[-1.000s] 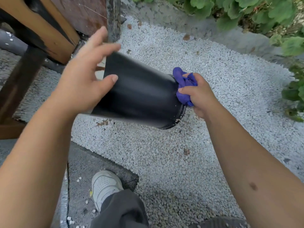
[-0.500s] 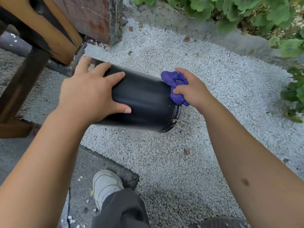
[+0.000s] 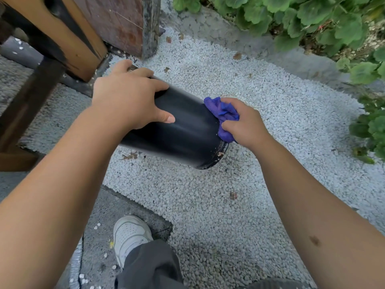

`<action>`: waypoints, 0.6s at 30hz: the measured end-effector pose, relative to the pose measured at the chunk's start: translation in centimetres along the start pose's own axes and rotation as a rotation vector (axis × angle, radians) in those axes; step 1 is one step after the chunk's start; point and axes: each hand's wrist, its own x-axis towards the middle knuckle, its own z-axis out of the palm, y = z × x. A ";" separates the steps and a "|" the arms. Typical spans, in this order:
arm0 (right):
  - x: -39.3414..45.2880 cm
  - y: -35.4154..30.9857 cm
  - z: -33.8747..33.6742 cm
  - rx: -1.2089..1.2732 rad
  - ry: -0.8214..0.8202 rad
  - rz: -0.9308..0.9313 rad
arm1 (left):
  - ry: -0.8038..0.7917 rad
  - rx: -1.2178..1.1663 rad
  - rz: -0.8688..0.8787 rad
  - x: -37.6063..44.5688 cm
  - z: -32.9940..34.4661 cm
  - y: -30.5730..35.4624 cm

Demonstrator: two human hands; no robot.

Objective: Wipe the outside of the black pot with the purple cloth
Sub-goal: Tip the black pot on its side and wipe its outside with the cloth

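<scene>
The black pot (image 3: 183, 134) is held on its side above white gravel (image 3: 239, 205). It is gripped at one end by the left hand (image 3: 127, 101), fingers curled over the wall. The purple cloth (image 3: 224, 116) is bunched in the right hand's (image 3: 248, 125) clenched fingers and pressed against the pot's opposite end.

Centre frame, a pot (image 3: 179, 134) lies sideways above gravel (image 3: 260, 184); left hand (image 3: 127, 101) on its left, cloth (image 3: 224, 115) and right hand (image 3: 248, 126) on its right.
</scene>
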 end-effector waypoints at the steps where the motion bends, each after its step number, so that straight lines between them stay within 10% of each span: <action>1: -0.5 0.2 0.1 -0.046 0.022 -0.020 | -0.017 0.009 0.005 0.3 -0.3 0.2; 8: -8.5 3.9 4.0 -0.408 0.191 -0.249 | -0.083 0.076 0.036 2.2 -2.2 1.8; 12: -13.9 7.3 6.4 -0.665 -0.160 -0.249 | -0.095 0.083 0.038 2.7 -2.5 2.1; 14: -15.7 8.8 7.1 -0.536 -0.161 -0.007 | -0.104 0.095 0.041 3.0 -2.6 2.0; 18: -12.7 6.8 6.5 0.345 0.385 0.465 | 0.025 0.034 0.090 2.9 -2.3 1.2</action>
